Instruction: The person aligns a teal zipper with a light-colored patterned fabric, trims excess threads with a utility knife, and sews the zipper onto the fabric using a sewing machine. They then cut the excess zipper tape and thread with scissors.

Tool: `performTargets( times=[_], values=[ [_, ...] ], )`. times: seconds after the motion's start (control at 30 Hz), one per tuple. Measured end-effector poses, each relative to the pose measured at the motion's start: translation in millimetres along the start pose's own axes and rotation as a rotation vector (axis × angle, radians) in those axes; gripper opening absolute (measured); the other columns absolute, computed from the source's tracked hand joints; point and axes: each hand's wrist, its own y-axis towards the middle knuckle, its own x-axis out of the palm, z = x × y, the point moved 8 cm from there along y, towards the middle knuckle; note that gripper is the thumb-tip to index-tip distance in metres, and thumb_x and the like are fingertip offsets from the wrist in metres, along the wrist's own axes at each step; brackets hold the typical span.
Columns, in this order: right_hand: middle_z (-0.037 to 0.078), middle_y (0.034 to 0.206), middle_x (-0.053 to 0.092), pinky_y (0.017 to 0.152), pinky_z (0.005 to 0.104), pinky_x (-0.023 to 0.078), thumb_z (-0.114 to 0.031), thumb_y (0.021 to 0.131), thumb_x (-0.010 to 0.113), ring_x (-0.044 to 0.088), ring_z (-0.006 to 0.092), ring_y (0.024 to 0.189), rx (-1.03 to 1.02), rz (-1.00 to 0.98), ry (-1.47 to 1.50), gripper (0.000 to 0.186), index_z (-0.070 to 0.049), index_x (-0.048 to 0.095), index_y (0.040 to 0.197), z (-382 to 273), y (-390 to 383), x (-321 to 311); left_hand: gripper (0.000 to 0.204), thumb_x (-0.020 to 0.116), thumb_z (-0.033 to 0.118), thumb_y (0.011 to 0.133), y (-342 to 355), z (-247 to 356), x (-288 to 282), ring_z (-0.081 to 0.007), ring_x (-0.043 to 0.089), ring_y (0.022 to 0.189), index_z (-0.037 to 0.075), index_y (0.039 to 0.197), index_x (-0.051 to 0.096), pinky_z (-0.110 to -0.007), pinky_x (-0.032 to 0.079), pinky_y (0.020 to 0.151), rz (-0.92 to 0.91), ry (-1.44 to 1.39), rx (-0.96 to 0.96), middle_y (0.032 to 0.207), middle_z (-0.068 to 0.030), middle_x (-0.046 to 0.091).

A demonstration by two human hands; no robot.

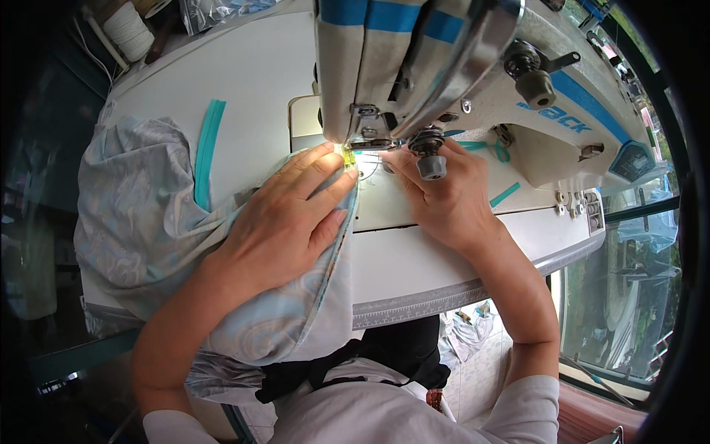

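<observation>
My left hand (pixel 279 214) lies flat on a pale grey-blue swirl-patterned fabric (pixel 140 166), its fingers stretched toward the lit needle area of a sewing machine (pixel 344 89). The fabric's seamed edge (pixel 325 277) runs down beside my thumb and over the table's front. On the other side of the needle area, my right hand (pixel 457 198) is closed, thumb and fingers drawn together close to the presser foot. A tension knob (pixel 432 167) hides part of its fingers, so what they hold cannot be made out. Behind it a narrow teal strip (pixel 501 152) curls on the machine bed.
A wider teal strip (pixel 207 152) lies on the white table (pixel 259 63) by the bunched fabric. A short teal piece (pixel 505 194) rests right of my right hand. A white thread cone (pixel 129 33) stands at the far left. A ruler-marked edge (pixel 418 302) borders the table's front.
</observation>
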Motion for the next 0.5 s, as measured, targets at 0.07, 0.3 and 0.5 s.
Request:
performTargets(
  times=[0.07,0.3,0.5],
  values=[
    [0.002,0.088,0.066,0.058,0.0370,0.051,-0.003,0.071,0.072,0.066,0.0211,0.081,-0.005,0.022,0.027,0.006,-0.006,0.068,0.074,-0.1,0.9,-5.0,0.045,0.065,0.007,0.091,-2.2,0.8,-0.6,-0.0397,0.050,0.134,0.004,0.136,0.062,-0.047,0.042,0.113,0.011,0.016,0.002,0.140,-0.0186,0.053],
    [0.004,0.086,0.065,0.057,0.0386,0.050,-0.006,0.073,0.073,0.065,0.0246,0.077,0.056,-0.006,0.084,0.009,-0.006,0.066,0.079,2.7,3.7,-13.6,0.039,0.067,0.002,0.088,-1.9,6.8,-2.9,-0.0391,0.051,0.133,0.000,0.127,0.065,-0.046,0.042,0.112,0.019,-0.028,0.063,0.133,-0.0186,0.056],
    [0.003,0.069,0.057,0.054,0.0401,0.047,-0.009,0.074,0.073,0.062,0.0262,0.065,0.002,-0.154,0.155,0.011,-0.009,0.063,0.078,-6.8,-1.3,-5.7,0.017,0.070,-0.005,0.079,-6.6,19.5,-18.7,-0.0346,0.059,0.100,-0.003,0.094,0.061,-0.042,0.049,0.087,0.167,-0.062,-0.050,0.106,-0.0145,0.062]
  ],
)
